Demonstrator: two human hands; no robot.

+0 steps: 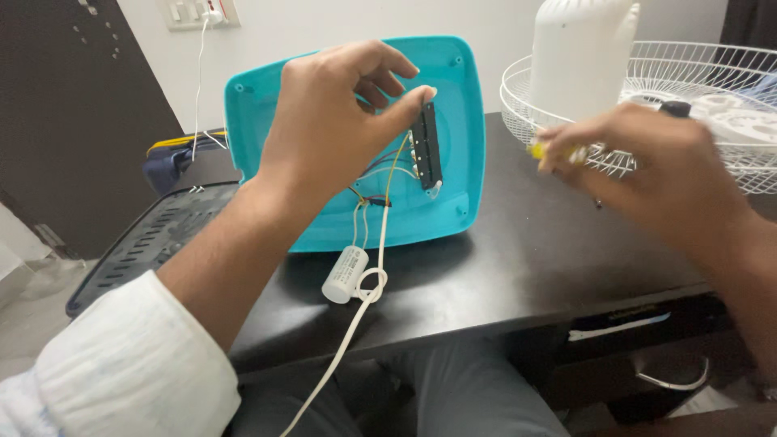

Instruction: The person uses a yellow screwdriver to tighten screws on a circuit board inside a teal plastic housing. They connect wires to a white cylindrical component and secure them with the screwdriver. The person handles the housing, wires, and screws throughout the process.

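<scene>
Near the back edge of the dark desk (502,267), a turquoise plastic housing (453,146) stands tilted with its hollow inside facing the camera. Inside it sits a black switch strip (427,146) with thin coloured wires (380,174) running from it. The left hand (332,121) reaches into the housing, thumb and fingers curled close, the thumb tip pressing against the top of the switch strip; the strip looks pinched between thumb and fingers. A white cylindrical capacitor (344,275) lies on the desk just in front of the housing, tied to the same wires, and a white cord (348,340) loops beside it and drops over the front edge. Toward the right edge the right hand (647,162), blurred, is closed around a yellow-handled tool (554,151). Behind it a white wire fan guard (728,89) rests on the desk's back right corner with a white motor body (579,57) upright against it.
</scene>
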